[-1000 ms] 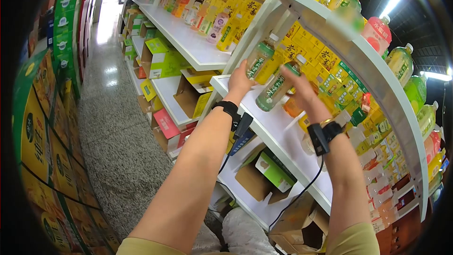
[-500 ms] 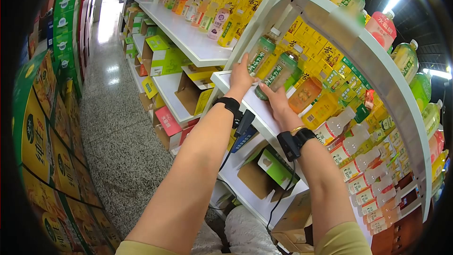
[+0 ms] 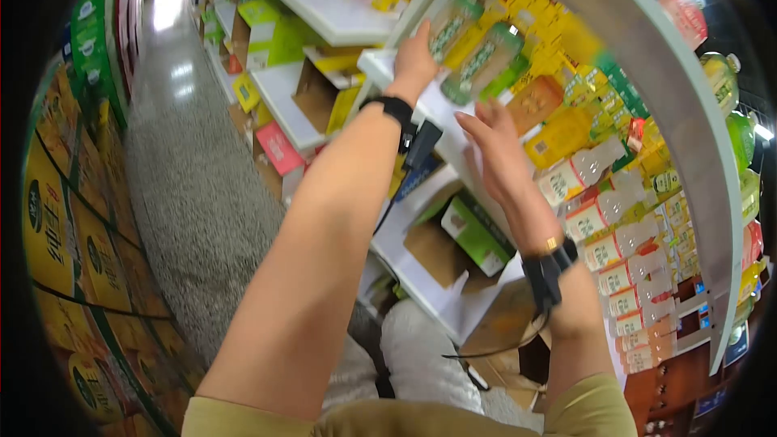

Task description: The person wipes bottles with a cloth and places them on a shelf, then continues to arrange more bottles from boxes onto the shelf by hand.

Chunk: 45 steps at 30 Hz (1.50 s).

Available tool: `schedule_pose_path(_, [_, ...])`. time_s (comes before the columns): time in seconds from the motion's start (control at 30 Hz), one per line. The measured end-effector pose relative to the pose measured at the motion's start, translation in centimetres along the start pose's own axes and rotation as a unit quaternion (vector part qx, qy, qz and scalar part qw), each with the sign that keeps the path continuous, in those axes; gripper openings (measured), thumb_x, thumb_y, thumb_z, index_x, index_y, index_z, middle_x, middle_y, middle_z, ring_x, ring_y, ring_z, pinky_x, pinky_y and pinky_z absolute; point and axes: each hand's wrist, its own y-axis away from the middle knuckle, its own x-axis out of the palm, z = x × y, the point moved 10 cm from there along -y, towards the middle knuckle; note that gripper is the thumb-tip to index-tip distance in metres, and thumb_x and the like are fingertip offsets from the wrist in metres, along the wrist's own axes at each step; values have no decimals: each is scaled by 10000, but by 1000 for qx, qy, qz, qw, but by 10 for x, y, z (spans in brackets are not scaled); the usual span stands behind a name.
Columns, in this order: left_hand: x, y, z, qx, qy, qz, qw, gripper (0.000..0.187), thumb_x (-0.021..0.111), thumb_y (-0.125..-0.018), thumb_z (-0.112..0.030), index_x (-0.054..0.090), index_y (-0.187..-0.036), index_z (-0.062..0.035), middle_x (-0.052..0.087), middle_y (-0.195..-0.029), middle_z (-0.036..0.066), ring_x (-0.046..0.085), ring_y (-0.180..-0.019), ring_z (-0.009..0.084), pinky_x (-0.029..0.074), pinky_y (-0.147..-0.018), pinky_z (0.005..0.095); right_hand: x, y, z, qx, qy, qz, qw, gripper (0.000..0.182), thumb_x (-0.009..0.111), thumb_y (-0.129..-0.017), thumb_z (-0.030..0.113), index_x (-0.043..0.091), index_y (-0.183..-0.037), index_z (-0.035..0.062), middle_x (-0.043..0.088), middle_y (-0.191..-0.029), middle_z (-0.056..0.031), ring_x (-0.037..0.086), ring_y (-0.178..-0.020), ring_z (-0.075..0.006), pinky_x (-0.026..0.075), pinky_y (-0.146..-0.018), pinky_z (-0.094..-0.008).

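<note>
On the white shelf stands a clear drink bottle with a green label (image 3: 456,26). My left hand (image 3: 414,63) is closed about its left side, the thumb at the front and most fingers hidden behind it. A second green-labelled bottle (image 3: 486,63) stands just right of it, tilted in this view. My right hand (image 3: 500,146) is apart from both bottles, lower and to the right, fingers spread and holding nothing. Close to its fingertips are an orange drink bottle (image 3: 534,105) and a yellow one (image 3: 560,136). Both wrists wear black straps with small devices.
A row of clear bottles with white labels (image 3: 603,214) runs down the shelf to the right. The curved upper shelf edge (image 3: 688,73) carries more drinks. An open green carton (image 3: 477,231) sits below. Stacked yellow cartons (image 3: 61,218) line the aisle floor (image 3: 182,194) at left.
My right hand has let go of the second green-labelled bottle and moved down and right, its fingers opening. My left hand stays at the first bottle. The camera view has shifted and blurred somewhat.
</note>
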Motion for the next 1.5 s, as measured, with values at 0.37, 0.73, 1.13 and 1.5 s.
schedule_pose_path(0.37, [13,-13,9,-61,-28,18,998,824,886,-662,-137,488,-1382,-82,654,-1223,229,611,-1161,405,509,-969,475,-79,177,-283,42,405,90,909,587,725,-880,199,507,-1336,-100,565,-1288,-305,600,-1123,-388,484,-974,-403])
schedule_pose_path(0.73, [4,-9,7,-121,70,-66,988,247,456,-975,-203,624,-1155,-193,709,-1022,181,678,-1014,387,525,-855,509,-175,97,-288,86,428,-166,884,534,527,-1017,330,556,-1323,-107,537,-1415,-285,513,-1314,-392,385,-1102,-426])
schedule_pose_path(1.13, [9,-18,11,-169,85,-66,980,286,407,-1005,-209,658,-1123,-138,705,-1055,186,683,-1037,363,535,-868,515,-254,60,-368,179,-124,-321,922,332,544,-995,107,500,-1310,11,601,-1265,-130,620,-1153,-217,589,-859,-305])
schedule_pose_path(1.5, [-5,-7,8,-178,101,-33,978,315,446,-998,-165,733,-1106,-87,708,-1140,200,695,-1070,342,566,-893,457,-164,87,-287,137,-332,-111,927,390,554,-950,-14,454,-1326,-35,468,-1402,-198,554,-1249,-321,529,-1003,-442])
